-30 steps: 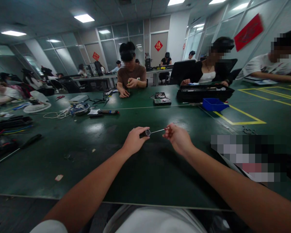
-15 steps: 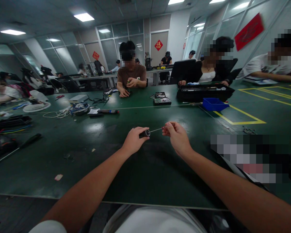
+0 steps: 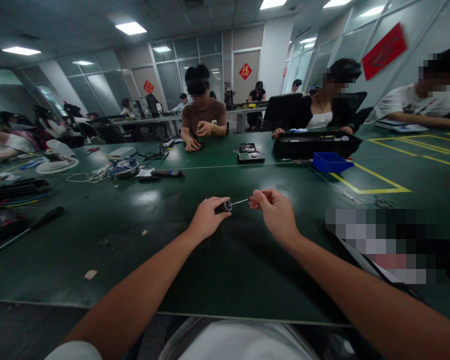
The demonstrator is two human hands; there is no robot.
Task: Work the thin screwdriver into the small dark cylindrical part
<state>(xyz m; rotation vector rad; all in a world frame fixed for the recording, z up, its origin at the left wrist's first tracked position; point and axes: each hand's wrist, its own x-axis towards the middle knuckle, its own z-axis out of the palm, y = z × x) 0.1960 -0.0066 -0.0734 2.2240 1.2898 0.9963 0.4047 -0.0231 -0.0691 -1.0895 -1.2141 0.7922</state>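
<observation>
My left hand (image 3: 206, 217) is closed round a small black cylinder (image 3: 222, 207), whose round, light-rimmed end faces right. My right hand (image 3: 275, 210) pinches the dark reddish handle of a thin screwdriver (image 3: 240, 201). Its metal shaft runs left from the fingers, and the tip meets the cylinder's round end. How far the tip reaches inside, I cannot tell. Both hands are held above the green table (image 3: 195, 280). Most of the cylinder's body is hidden by my left fingers.
A long screwdriver (image 3: 47, 217) lies at the left. Farther back are a tangle of cables (image 3: 122, 169), opened hard drives (image 3: 250, 155), a blue bin (image 3: 332, 162) and a black tray (image 3: 317, 146). At the right lies a blurred-out item (image 3: 382, 245). Several people sit around the table.
My right hand has shifted very slightly with the screwdriver. My left hand and the cylinder stay almost where they were.
</observation>
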